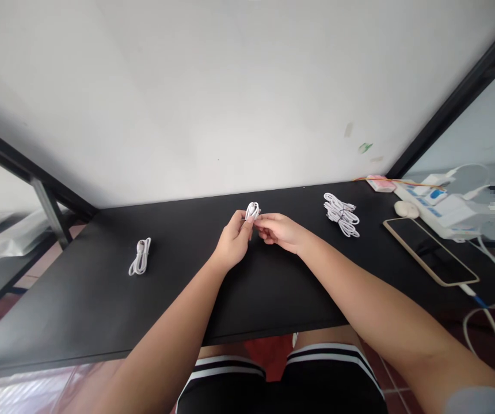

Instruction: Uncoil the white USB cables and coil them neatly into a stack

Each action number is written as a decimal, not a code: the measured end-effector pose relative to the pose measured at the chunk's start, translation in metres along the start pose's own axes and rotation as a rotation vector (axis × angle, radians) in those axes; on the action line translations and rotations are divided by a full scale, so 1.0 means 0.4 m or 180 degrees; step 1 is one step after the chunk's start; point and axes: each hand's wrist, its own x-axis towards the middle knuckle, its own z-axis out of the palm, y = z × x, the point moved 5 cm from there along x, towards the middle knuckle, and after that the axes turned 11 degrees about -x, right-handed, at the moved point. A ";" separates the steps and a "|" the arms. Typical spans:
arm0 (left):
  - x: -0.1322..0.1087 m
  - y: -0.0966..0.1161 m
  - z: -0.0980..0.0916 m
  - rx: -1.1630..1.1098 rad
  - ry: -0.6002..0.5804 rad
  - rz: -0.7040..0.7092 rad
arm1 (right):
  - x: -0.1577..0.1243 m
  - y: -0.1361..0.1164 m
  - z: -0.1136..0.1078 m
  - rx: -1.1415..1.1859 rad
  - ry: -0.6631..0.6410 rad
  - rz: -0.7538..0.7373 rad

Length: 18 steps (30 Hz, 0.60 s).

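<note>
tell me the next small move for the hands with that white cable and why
Probably set the coiled white cable down on the black table beside the lone bundled cable. The left hand and right hand both pinch it, and it already looks looped tight, like that bundle. A pile of cables lies to the right.
</note>
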 end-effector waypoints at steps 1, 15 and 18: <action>0.003 0.000 -0.003 0.0120 0.0002 0.0040 | 0.001 -0.002 -0.002 -0.0156 0.0117 -0.0065; 0.035 -0.022 -0.044 0.0839 0.0090 0.0293 | -0.006 -0.018 -0.149 -0.1776 0.1051 -0.0061; 0.037 -0.025 -0.046 0.0840 0.0080 0.0241 | -0.036 -0.047 -0.206 -0.2379 0.0881 0.0173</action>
